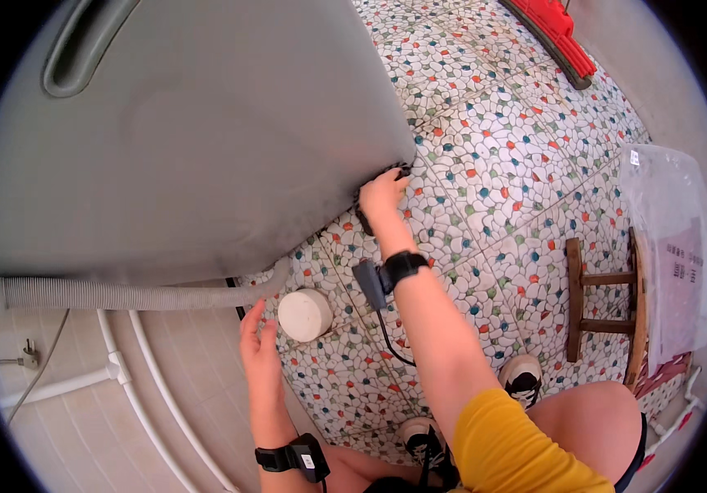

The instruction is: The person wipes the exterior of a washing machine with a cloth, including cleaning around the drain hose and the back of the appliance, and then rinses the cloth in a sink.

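Observation:
A large grey appliance body (197, 140), which looks like a washing machine, fills the upper left. My right hand (382, 195) is at its lower right corner, fingers curled over a black thing with a bumpy edge (365, 215). My hand covers most of it, so its kind is unclear. My left hand (260, 343) is raised below a grey corrugated hose (123, 294), its fingers apart and holding nothing. Just right of those fingers stands a round white block or tub (304, 315) on the floor. Each wrist wears a black strap with a small box.
White pipes (127, 386) and a plug on a cord (30, 355) are at the lower left tiled wall. At the right stand a wooden stool (608, 279) and a clear plastic bag (670, 255). A red object with a dark edge (555, 33) lies on the pebble-patterned floor (485, 181).

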Available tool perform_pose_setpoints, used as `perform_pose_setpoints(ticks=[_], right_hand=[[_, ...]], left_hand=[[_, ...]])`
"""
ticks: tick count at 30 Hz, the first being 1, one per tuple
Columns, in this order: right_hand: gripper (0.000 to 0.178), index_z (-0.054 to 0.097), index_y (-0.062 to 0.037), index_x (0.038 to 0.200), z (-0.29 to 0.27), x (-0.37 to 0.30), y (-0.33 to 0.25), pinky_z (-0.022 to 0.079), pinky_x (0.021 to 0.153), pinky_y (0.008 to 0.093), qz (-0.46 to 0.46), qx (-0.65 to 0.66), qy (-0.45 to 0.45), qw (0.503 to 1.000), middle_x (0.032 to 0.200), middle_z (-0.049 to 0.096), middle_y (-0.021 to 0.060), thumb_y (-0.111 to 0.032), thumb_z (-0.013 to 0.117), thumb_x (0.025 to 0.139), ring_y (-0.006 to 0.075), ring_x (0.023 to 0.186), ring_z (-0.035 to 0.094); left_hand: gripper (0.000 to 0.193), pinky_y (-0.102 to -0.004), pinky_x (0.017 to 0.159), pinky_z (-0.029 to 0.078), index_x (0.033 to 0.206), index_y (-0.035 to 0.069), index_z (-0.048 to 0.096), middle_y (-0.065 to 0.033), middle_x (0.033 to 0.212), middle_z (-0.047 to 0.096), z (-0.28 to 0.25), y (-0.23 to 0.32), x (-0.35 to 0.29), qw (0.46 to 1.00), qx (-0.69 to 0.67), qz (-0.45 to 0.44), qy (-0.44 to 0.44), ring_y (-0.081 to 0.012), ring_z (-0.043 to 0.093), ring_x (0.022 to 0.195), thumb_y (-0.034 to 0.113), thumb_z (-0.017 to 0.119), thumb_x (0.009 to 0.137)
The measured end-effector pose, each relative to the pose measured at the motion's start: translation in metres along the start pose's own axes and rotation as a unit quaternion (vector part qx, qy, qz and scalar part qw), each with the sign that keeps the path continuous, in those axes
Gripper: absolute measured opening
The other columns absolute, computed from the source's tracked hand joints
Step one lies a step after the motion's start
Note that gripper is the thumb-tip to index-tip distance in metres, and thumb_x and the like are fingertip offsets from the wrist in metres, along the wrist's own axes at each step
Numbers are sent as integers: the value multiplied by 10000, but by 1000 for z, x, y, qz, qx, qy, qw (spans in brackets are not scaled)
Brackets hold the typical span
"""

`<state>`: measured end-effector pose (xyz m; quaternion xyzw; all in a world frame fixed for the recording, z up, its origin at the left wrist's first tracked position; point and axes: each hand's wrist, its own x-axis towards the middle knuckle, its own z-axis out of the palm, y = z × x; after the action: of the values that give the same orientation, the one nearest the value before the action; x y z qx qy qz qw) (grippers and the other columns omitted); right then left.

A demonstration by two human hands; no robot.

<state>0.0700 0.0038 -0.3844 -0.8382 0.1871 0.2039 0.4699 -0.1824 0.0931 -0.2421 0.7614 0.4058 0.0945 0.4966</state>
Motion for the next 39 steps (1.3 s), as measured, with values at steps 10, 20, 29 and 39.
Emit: perform_pose_setpoints(ticks=[10,20,29,39], right_hand=[[526,344,77,1229,-56,-41,-55,363,917,441,-237,21,250,939,1285,238,295,73,464,717,437,1055,369],[640,234,59,1289,-13,15,22,333,945,461,-35,-2,-36,999,1295,210,308,-76,558,754,462,1144,317],[537,383,39,1221,-63,-48,-5,309,941,385,-324,260,209,885,1208,260,194,-120,612,763,315,1095,337],[222,586,40,989,1,-99,-48,333,896,419,-613,66,249,747,1145,376,217,-13,584,773,376,1038,388]], left_hand=[[369,-280,956,325,1190,0,496,-105,1279,386,22,15,2,998,36,40,-23,-191,398,1168,23,467,823],[361,-270,907,370,1163,18,509,-111,1245,403,28,9,9,997,36,61,-42,-207,437,1122,15,484,803],[350,-357,871,413,1160,76,509,-117,1215,426,31,22,2,990,40,131,-26,-258,420,1115,89,546,812],[342,-379,921,357,1125,44,519,-136,1161,459,-6,16,-10,989,14,143,43,-304,418,1095,98,557,789]])
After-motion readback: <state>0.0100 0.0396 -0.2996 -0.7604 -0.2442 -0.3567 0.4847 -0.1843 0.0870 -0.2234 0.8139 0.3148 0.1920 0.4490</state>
